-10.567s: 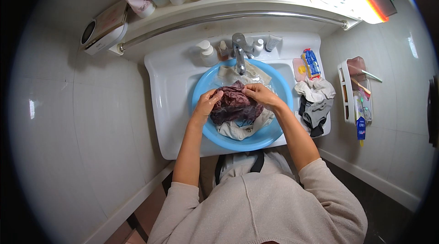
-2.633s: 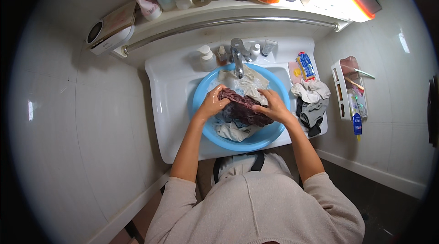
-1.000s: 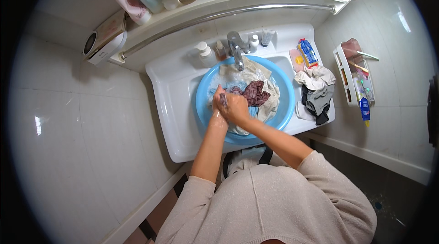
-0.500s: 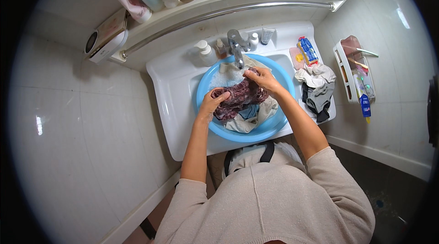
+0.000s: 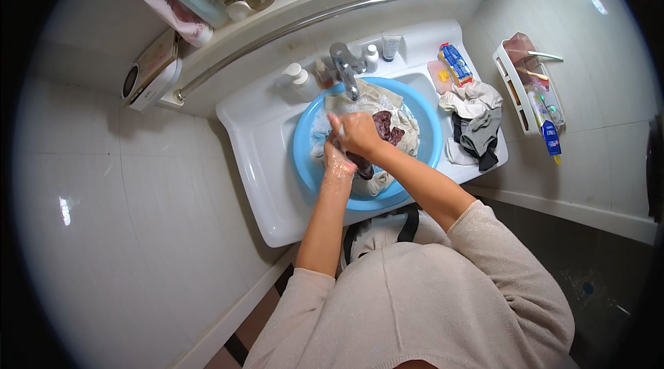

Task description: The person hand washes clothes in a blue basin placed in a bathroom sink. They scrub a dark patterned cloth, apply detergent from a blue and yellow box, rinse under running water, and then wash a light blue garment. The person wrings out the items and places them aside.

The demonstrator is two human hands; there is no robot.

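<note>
Over a light blue basin (image 5: 434, 139) in the sink, my two hands are pressed together on a wet maroon patterned cloth (image 5: 387, 128). My right hand (image 5: 358, 134) is closed in a fist on top of the cloth, slightly smeared by motion. Under it, my left hand (image 5: 339, 161) is closed on the same cloth, its wrist wet with suds. Parts of the cloth show to the right of and below the fists. Beneath lie cream-white cloths (image 5: 409, 135) in sudsy water. Just beyond the hands stands the chrome faucet (image 5: 344, 65).
On the sink's right ledge lie a heap of white, grey and black cloths (image 5: 477, 120) and a blue-and-yellow packet (image 5: 455, 63). A white pump bottle (image 5: 300, 78) stands left of the faucet. A towel bar (image 5: 332, 15) crosses below a shelf of bottles; a caddy (image 5: 515, 85) hangs at right.
My hands, apart before with the maroon cloth spread between them, have come together. The right hand moved left and down onto the left, bunching the cloth. The view has shifted slightly.
</note>
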